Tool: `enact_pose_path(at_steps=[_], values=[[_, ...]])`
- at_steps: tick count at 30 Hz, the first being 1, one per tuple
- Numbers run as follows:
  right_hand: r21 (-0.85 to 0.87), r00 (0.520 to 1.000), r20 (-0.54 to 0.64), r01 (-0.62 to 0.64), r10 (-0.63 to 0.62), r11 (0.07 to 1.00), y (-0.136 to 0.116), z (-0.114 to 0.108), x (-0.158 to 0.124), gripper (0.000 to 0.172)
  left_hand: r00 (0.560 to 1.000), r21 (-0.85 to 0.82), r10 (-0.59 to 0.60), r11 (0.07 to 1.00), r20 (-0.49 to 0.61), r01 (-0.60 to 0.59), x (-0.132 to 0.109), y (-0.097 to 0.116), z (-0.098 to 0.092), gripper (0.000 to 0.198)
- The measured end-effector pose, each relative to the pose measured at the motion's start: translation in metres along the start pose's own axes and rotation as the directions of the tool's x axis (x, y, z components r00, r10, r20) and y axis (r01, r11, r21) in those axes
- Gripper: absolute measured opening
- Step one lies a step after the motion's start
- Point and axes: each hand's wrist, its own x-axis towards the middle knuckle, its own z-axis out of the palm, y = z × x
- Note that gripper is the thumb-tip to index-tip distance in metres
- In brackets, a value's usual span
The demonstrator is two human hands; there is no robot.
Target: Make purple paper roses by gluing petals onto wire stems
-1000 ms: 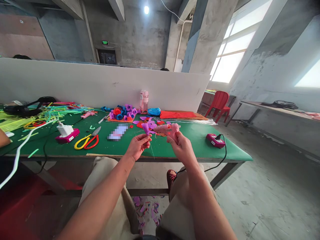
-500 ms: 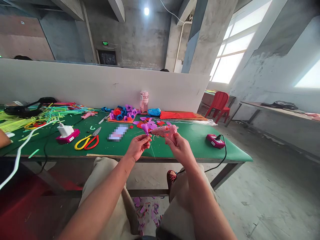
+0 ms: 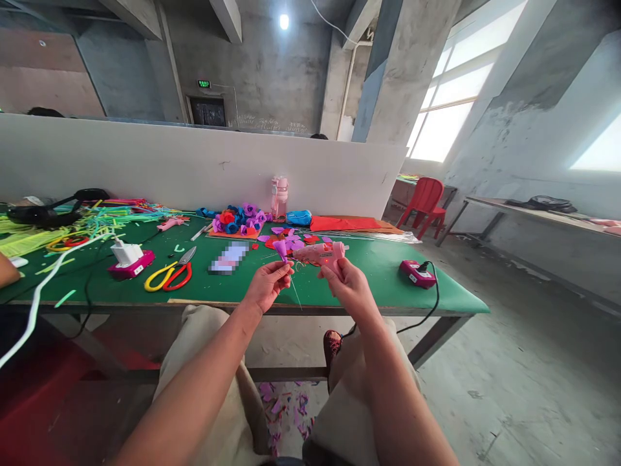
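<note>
Between the fingertips of my left hand (image 3: pixel 268 283) is a small purple paper flower (image 3: pixel 280 250), its thin wire stem hanging down below the fingers. My right hand (image 3: pixel 348 285) is wrapped round the handle of a pink glue gun (image 3: pixel 324 253). The gun's nozzle points left, close to the flower's base; whether they touch I cannot tell. Behind both hands, loose purple and red paper petals (image 3: pixel 294 241) lie on the green table (image 3: pixel 272 299).
Scissors (image 3: pixel 175 270), a blurred phone-like rectangle (image 3: pixel 229 257) and a white plug in a magenta socket block (image 3: pixel 130 264) lie to the left. Finished paper flowers (image 3: pixel 237 220) and a pink bottle (image 3: pixel 280 197) stand behind. Another socket block (image 3: pixel 418 274) sits right. A person's arm (image 3: pixel 7 270) shows far left.
The glue gun has tilted slightly, its nozzle drawing a little to the right of the flower. My left hand stays almost still with the flower.
</note>
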Motion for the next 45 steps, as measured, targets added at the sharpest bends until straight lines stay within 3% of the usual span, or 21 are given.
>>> enact_pose_path(at_steps=[6, 10, 21, 29, 33, 36, 39, 42, 45], values=[[-0.045, 0.995, 0.068, 0.075, -0.072, 0.996, -0.003, 0.003, -0.003, 0.026, 1.0, -0.014, 0.011, 1.0, -0.023, -0.012, 0.002, -0.003, -0.001, 0.02], [-0.081, 0.996, 0.042, 0.084, -0.081, 0.993, 0.001, 0.008, -0.002, 0.025, 1.0, -0.033, 0.006, 0.999, 0.008, -0.006, 0.003, -0.003, -0.004, 0.018], [0.299, 0.99, 0.019, -0.138, 0.138, 0.944, 0.019, 0.011, 0.007, 0.034, 0.999, -0.085, -0.045, 0.995, 0.003, 0.045, -0.002, 0.002, 0.001, 0.018], [0.326, 0.986, 0.112, -0.154, 0.124, 0.933, 0.015, 0.012, 0.004, 0.034, 0.999, -0.1, -0.045, 0.994, 0.014, 0.046, 0.0, 0.002, -0.001, 0.016], [0.461, 0.982, 0.089, -0.187, 0.164, 0.868, 0.02, 0.004, 0.007, 0.036, 0.999, -0.121, -0.042, 0.992, 0.033, 0.046, -0.001, 0.005, -0.001, 0.019], [0.498, 0.978, 0.055, -0.2, 0.2, 0.844, 0.036, -0.006, 0.014, 0.036, 0.998, -0.099, -0.039, 0.994, 0.055, 0.044, -0.004, 0.007, 0.0, 0.022], [0.443, 0.957, 0.034, -0.272, 0.286, 0.854, 0.067, -0.02, 0.028, 0.039, 0.997, -0.07, -0.035, 0.997, 0.076, 0.04, -0.006, 0.007, 0.0, 0.024], [0.296, 0.896, 0.048, -0.435, 0.442, 0.85, 0.104, -0.037, 0.043, 0.029, 0.995, -0.06, -0.027, 0.998, 0.093, 0.033, -0.006, 0.008, -0.001, 0.024], [0.114, 0.859, 0.03, -0.511, 0.511, 0.852, 0.131, -0.053, 0.049, 0.019, 0.995, -0.05, -0.026, 0.998, 0.099, 0.031, -0.007, 0.01, 0.0, 0.024]])
